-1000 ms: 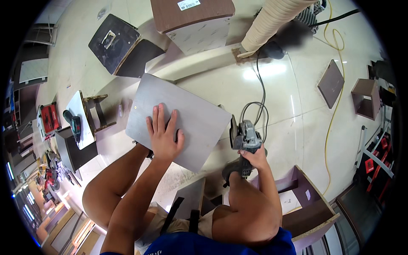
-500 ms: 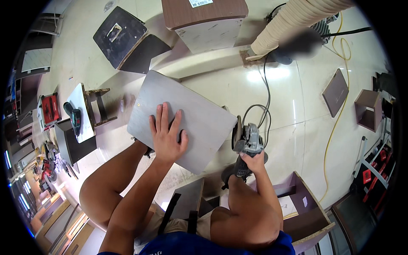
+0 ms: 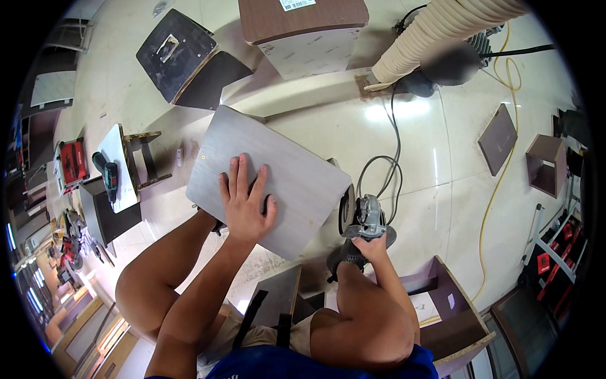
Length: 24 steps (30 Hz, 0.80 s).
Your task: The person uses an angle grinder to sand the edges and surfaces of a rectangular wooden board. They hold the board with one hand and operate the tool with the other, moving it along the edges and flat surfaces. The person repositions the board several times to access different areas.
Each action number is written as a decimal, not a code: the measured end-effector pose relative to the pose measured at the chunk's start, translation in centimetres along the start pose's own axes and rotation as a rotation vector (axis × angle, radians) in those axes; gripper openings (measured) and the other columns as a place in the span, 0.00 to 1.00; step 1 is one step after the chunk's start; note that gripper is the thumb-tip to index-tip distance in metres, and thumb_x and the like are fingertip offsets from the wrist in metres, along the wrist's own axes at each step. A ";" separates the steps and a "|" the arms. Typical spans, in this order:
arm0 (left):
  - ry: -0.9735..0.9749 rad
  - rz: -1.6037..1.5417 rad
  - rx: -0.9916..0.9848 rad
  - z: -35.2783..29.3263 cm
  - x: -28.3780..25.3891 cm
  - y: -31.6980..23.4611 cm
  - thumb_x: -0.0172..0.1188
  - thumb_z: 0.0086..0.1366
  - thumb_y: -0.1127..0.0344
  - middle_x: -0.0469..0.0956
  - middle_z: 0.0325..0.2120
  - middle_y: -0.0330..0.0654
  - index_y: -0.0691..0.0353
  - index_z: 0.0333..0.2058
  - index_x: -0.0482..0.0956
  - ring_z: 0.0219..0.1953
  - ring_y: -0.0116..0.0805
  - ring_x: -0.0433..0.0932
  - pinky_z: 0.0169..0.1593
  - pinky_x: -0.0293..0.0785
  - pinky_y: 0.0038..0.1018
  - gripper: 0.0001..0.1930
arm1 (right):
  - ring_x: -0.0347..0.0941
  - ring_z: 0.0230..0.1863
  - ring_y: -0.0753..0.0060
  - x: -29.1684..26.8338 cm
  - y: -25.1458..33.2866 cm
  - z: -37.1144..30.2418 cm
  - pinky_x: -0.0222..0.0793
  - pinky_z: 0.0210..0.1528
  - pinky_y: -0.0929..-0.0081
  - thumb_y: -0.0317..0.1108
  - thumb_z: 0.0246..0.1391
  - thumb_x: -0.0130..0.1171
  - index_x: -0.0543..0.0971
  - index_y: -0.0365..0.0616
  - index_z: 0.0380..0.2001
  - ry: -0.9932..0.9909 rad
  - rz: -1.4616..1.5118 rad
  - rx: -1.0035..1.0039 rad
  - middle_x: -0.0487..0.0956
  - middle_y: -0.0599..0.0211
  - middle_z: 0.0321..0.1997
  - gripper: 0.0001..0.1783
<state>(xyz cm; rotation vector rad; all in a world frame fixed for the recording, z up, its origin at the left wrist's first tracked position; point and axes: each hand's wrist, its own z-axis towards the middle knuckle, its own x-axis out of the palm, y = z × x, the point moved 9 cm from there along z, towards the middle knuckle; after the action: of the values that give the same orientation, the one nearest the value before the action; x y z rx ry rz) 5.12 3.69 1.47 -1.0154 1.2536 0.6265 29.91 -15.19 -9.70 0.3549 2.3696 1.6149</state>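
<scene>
A grey wood-grain panel [image 3: 284, 170] with curved edges lies in front of me, its top face up. Flat on its left half rests my left hand [image 3: 247, 205], fingers spread. My right hand [image 3: 371, 245] is wrapped round the body of an angle grinder [image 3: 367, 215]. The grinder's disc [image 3: 345, 211] stands upright beside the panel's right corner; whether it touches the edge I cannot tell. A dark cord runs from the grinder away over the floor. What supports the panel is mostly hidden beneath it.
A cordless drill [image 3: 110, 177] lies on a white-topped stool [image 3: 120, 151] at left. A dark stool [image 3: 180, 54] and a brown-topped one [image 3: 303, 25] stand ahead. A beige ribbed hose [image 3: 435, 35] slants at upper right. An open brown box frame [image 3: 451, 297] sits by my right leg.
My right hand and the grinder have shifted slightly toward me and left along the panel's right corner, with the disc turned a little. My left hand stays on the panel.
</scene>
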 end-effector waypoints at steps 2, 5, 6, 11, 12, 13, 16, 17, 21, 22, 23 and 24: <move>0.014 -0.010 0.008 0.0 0.1 -0.1 0.53 0.57 0.59 0.51 0.69 0.59 0.60 0.62 0.69 0.72 0.61 0.47 0.68 0.40 0.63 0.32 | 0.78 0.34 0.73 -0.2 -0.2 0.2 0.75 0.40 0.71 0.29 0.37 0.70 0.80 0.38 0.37 0.021 -0.031 -0.007 0.83 0.66 0.34 0.19; 0.006 -0.004 0.009 0.2 0.0 0.1 0.53 0.57 0.58 0.52 0.69 0.59 0.60 0.62 0.69 0.71 0.61 0.48 0.68 0.40 0.63 0.32 | 0.79 0.34 0.72 -0.1 -2.2 0.7 0.75 0.41 0.71 0.30 0.35 0.70 0.80 0.39 0.36 -0.027 0.061 0.249 0.83 0.66 0.33 0.19; 0.007 -0.004 0.003 -0.1 0.1 0.0 0.54 0.56 0.59 0.52 0.69 0.59 0.59 0.61 0.70 0.71 0.61 0.48 0.68 0.41 0.63 0.32 | 0.79 0.33 0.72 -0.1 -1.7 0.4 0.75 0.41 0.71 0.29 0.36 0.70 0.80 0.39 0.36 -0.021 0.031 0.178 0.83 0.66 0.33 0.19; -0.007 -0.021 0.005 0.3 -0.1 -0.2 0.55 0.55 0.60 0.53 0.69 0.59 0.57 0.60 0.72 0.71 0.60 0.49 0.67 0.43 0.64 0.31 | 0.79 0.31 0.71 -0.4 -0.7 0.1 0.75 0.40 0.71 0.28 0.38 0.69 0.81 0.39 0.35 -0.027 -0.022 -0.001 0.83 0.66 0.32 0.16; -0.009 -0.019 0.006 0.3 -0.1 -0.2 0.55 0.55 0.60 0.53 0.69 0.59 0.57 0.60 0.71 0.71 0.60 0.49 0.67 0.43 0.64 0.31 | 0.79 0.31 0.71 -0.4 -1.2 0.6 0.75 0.40 0.71 0.29 0.39 0.68 0.81 0.39 0.34 -0.019 -0.016 0.068 0.83 0.66 0.31 0.14; -0.011 -0.018 0.008 0.3 0.0 -0.2 0.55 0.55 0.60 0.53 0.69 0.59 0.57 0.60 0.71 0.71 0.60 0.49 0.67 0.43 0.64 0.31 | 0.79 0.31 0.71 -0.3 -1.6 0.9 0.75 0.40 0.70 0.30 0.40 0.68 0.81 0.39 0.33 -0.013 -0.011 0.137 0.83 0.67 0.30 0.13; -0.004 0.000 0.000 0.0 0.0 0.0 0.55 0.55 0.59 0.53 0.69 0.59 0.57 0.60 0.71 0.71 0.60 0.49 0.67 0.43 0.64 0.31 | 0.79 0.32 0.71 0.1 -1.1 1.1 0.75 0.40 0.70 0.31 0.39 0.69 0.81 0.38 0.33 -0.029 0.000 0.072 0.83 0.66 0.31 0.15; 0.001 0.008 -0.005 -0.1 0.0 0.1 0.55 0.55 0.59 0.53 0.69 0.59 0.58 0.60 0.71 0.71 0.60 0.49 0.67 0.43 0.64 0.31 | 0.79 0.32 0.71 0.2 -0.3 0.8 0.75 0.40 0.70 0.31 0.39 0.70 0.81 0.38 0.33 -0.052 0.008 0.002 0.83 0.66 0.32 0.15; -0.012 -0.010 -0.002 -0.2 -0.1 0.1 0.55 0.55 0.59 0.53 0.69 0.60 0.57 0.61 0.71 0.71 0.61 0.49 0.67 0.43 0.64 0.31 | 0.79 0.33 0.72 -0.5 -1.8 1.2 0.75 0.41 0.69 0.31 0.37 0.71 0.80 0.38 0.36 0.076 -0.196 -0.031 0.83 0.65 0.33 0.19; -0.012 -0.015 0.003 0.1 0.1 0.1 0.55 0.56 0.59 0.53 0.69 0.60 0.57 0.61 0.71 0.71 0.61 0.49 0.67 0.43 0.64 0.31 | 0.79 0.33 0.71 -1.2 -3.0 1.2 0.75 0.41 0.70 0.31 0.36 0.71 0.80 0.38 0.37 -0.023 -0.160 0.135 0.83 0.65 0.33 0.21; -0.013 -0.021 0.007 0.2 0.3 0.0 0.55 0.56 0.59 0.53 0.68 0.60 0.57 0.61 0.71 0.71 0.61 0.49 0.67 0.43 0.64 0.31 | 0.79 0.33 0.71 -1.4 -3.1 0.9 0.75 0.41 0.70 0.31 0.36 0.71 0.80 0.37 0.37 0.000 -0.163 0.129 0.83 0.65 0.33 0.21; -0.011 -0.014 0.009 0.3 0.1 0.0 0.55 0.56 0.59 0.53 0.69 0.60 0.57 0.61 0.71 0.71 0.61 0.49 0.67 0.43 0.64 0.31 | 0.79 0.33 0.71 -1.1 -2.9 1.3 0.75 0.41 0.70 0.31 0.35 0.71 0.80 0.37 0.37 0.033 -0.154 0.109 0.83 0.64 0.33 0.21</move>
<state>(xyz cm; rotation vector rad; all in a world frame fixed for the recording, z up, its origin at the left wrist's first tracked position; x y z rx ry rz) 5.27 3.96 1.34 -1.0116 1.2379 0.6148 31.24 -15.49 -12.83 0.1626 2.4497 1.4387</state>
